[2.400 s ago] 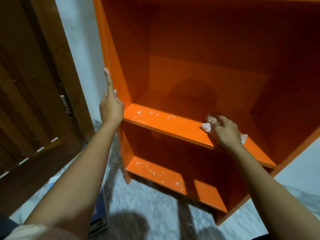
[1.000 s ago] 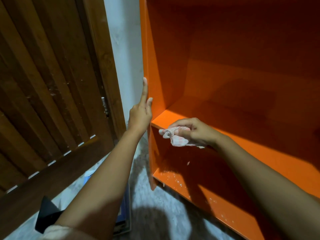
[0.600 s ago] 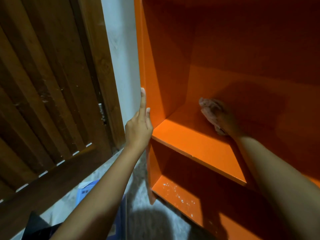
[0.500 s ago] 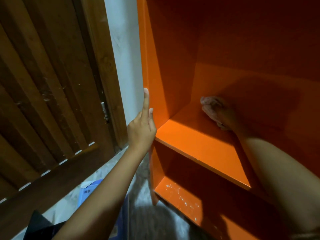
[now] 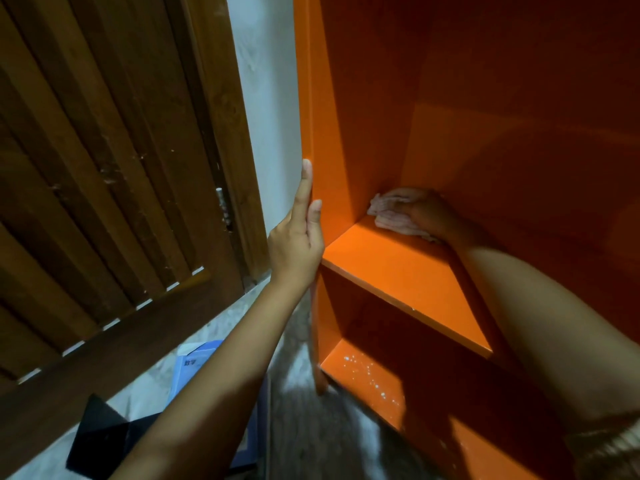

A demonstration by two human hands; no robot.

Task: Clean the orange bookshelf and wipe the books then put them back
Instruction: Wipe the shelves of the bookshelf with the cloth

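Observation:
The orange bookshelf point(image 5: 398, 271) fills the right of the view, its shelves bare. My right hand point(image 5: 427, 214) is deep in the back left corner of the middle shelf and presses a pale pink cloth point(image 5: 389, 213) onto the board there. My left hand point(image 5: 299, 237) rests with straight fingers against the outer left side panel of the bookshelf, beside the middle shelf's front edge. White specks of dust lie on the bottom shelf point(image 5: 363, 372). A blue book point(image 5: 194, 367) lies on the floor under my left forearm, partly hidden.
A brown slatted wooden door point(image 5: 114, 202) stands at the left, with a strip of white wall point(image 5: 270, 116) between it and the bookshelf. A black flat object point(image 5: 100, 434) lies on the marbled floor point(image 5: 311, 427) at the lower left.
My right hand went from the shelf's front left edge to the back, then slid the cloth left into the back corner. My left hand stayed on the side panel.

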